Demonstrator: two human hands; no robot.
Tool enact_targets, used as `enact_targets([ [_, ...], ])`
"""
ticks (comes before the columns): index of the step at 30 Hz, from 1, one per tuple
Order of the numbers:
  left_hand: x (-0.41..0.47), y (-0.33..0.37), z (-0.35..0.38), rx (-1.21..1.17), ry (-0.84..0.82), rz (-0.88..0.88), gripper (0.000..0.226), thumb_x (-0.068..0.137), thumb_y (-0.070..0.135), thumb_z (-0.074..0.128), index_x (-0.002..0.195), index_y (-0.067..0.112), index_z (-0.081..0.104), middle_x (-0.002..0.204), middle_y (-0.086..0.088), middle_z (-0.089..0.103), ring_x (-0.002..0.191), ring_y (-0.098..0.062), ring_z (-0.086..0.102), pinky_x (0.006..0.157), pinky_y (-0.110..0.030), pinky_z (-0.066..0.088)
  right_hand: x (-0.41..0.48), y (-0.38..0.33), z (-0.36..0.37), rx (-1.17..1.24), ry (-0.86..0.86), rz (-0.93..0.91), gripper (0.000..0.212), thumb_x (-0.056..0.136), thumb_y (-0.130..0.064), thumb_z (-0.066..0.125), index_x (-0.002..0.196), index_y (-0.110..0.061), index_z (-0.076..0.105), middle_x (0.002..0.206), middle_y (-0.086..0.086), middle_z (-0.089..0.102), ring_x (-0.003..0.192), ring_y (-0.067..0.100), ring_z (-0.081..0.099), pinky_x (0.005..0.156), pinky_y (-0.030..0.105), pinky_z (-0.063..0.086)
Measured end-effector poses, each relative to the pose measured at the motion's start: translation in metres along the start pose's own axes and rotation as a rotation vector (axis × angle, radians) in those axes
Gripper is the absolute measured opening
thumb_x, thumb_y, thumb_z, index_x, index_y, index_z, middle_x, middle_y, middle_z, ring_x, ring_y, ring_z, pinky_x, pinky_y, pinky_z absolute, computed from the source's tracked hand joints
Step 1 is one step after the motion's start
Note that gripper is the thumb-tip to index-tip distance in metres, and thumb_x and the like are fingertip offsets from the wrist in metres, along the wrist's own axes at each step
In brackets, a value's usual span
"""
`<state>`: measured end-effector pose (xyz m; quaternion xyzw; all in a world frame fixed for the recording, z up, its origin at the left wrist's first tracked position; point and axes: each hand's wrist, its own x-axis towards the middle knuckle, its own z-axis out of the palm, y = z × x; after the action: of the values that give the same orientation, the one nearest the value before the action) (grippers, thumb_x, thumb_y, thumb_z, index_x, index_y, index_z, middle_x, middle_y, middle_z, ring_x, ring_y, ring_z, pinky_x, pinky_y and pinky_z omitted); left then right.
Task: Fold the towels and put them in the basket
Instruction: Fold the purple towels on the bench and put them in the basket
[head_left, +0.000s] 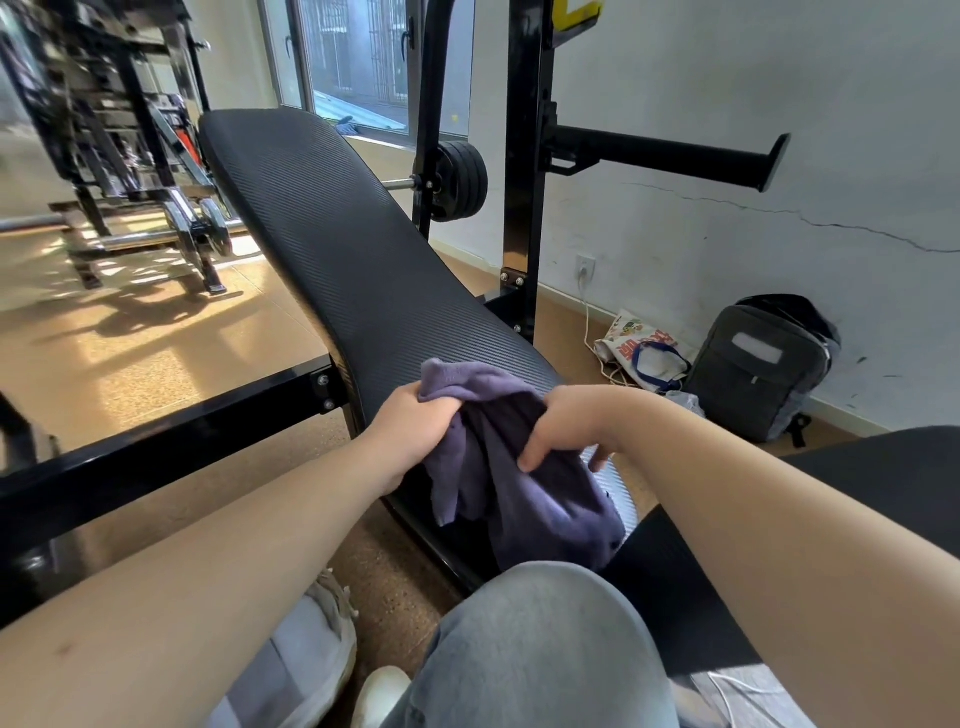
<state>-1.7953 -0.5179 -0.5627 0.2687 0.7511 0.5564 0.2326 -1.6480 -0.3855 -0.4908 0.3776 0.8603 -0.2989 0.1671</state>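
Gripping purple towel (530, 499) with left hand (410, 423) at bunched top corner; right hand (569, 423) just beside, fingers curled into fabric. Hanging crumpled below both grips, long axis downward, against bench end (467, 358).

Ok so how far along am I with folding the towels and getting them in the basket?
Nothing looks done: no folded towel or basket is in view. In hand: the purple towel, bunched, held by your left hand and right hand over the end of the bench. Left: fold it, then find the basket and put it in.
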Motion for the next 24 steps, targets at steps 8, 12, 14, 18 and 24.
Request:
enact_targets([
  [8,-0.013,-0.010,-0.004,-0.013,-0.067,-0.030,0.026,0.082,0.054,0.066,0.083,0.029,0.072,0.068,0.009,0.074,0.073,-0.012,0.073,0.061,-0.027,0.051,-0.005,-0.008,0.014,-0.340,0.161,-0.134,0.025,0.095,-0.028,0.059,0.108,-0.009,0.066,0.097,0.009,0.062,0.088,0.028,0.060,0.063,0.030,0.045],
  [12,-0.018,-0.008,-0.005,-0.009,-0.089,-0.012,0.028,0.073,0.058,0.067,0.089,0.037,0.073,0.075,0.014,0.075,0.069,-0.003,0.072,0.064,-0.026,0.050,-0.003,-0.006,0.012,-0.280,0.245,-0.124,0.021,0.094,-0.027,0.057,0.100,-0.008,0.063,0.095,0.009,0.062,0.087,0.028,0.059,0.073,0.030,0.043],
  [14,-0.020,-0.005,-0.006,-0.003,-0.103,0.013,0.016,0.073,0.056,0.067,0.086,0.048,0.072,0.076,0.018,0.075,0.068,0.004,0.070,0.065,-0.025,0.049,-0.001,-0.005,0.012,-0.224,0.281,-0.106,0.021,0.094,-0.028,0.056,0.098,-0.008,0.061,0.094,0.009,0.062,0.085,0.028,0.059,0.072,0.030,0.043],
  [18,-0.020,0.001,-0.007,0.013,-0.118,0.061,0.011,0.075,0.053,0.069,0.083,0.059,0.067,0.077,0.021,0.074,0.069,0.008,0.068,0.059,-0.016,0.049,0.002,-0.005,0.009,-0.101,0.354,-0.103,0.025,0.094,-0.030,0.054,0.099,-0.008,0.065,0.090,0.008,0.063,0.083,0.028,0.061,0.069,0.031,0.045],
  [24,-0.015,-0.001,-0.007,-0.003,-0.165,0.139,0.039,0.062,0.052,0.083,0.096,0.041,0.068,0.083,0.023,0.074,0.076,0.008,0.069,0.057,-0.005,0.047,-0.003,-0.012,-0.006,0.074,0.442,-0.098,0.021,0.091,-0.028,0.060,0.091,-0.008,0.065,0.082,0.009,0.063,0.072,0.024,0.059,0.054,0.029,0.041],
])
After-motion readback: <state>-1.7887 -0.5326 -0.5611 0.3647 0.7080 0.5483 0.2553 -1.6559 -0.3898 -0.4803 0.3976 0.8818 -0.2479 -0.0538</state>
